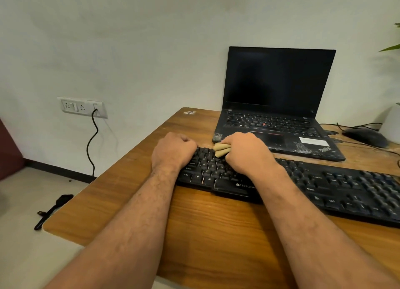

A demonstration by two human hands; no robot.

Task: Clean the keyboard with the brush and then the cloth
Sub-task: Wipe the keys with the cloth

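Plainly, much of the black keyboard was covered: both hands lay over its left end, hiding the upper-left keys, and its right end ran out of the picture at the frame edge. The right hand was closed in a fist around a folded tan cloth, of which only a short wad poked out to the left of the knuckles, pressed onto the top rows of keys. The left hand was curled shut over the keyboard's far-left corner; whether it held anything inside could not be told (the fingers were tucked out of sight). A black object on the floor, past the table's left corner, might have been the brush, but it was too small and dark to be sure.

Counted: one keyboard, one cloth, one open laptop with a dark screen, one mouse near the right edge and partly cut off, one wall socket plate with one black cable hanging from it. A few green leaves showed at the far right, the plant itself out of view.

The wooden table had bare surface in front of the keyboard, between it and the near edge, and a strip to the left of it up to the rounded corner. Behind the keyboard the laptop's front edge sat just beside the right hand's knuckles, leaving little room there.
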